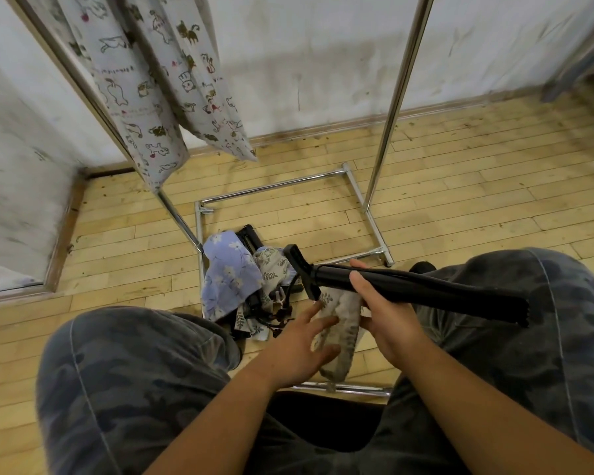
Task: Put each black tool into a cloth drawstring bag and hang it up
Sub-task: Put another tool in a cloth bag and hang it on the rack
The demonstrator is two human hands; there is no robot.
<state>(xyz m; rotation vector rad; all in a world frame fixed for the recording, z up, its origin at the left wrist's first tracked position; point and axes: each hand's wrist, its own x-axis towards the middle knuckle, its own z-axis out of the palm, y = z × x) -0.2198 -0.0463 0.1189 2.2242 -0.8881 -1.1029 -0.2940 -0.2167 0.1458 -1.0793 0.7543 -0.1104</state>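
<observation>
Right hand [386,311] gripping black tool [415,291], left hand [300,344] spread

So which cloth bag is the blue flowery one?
The blue bag with white flowers, lying on the floor pile by the rack's left pole. The cat-print bags hang on the rack; the leaf-print bag is between the hands.
</observation>
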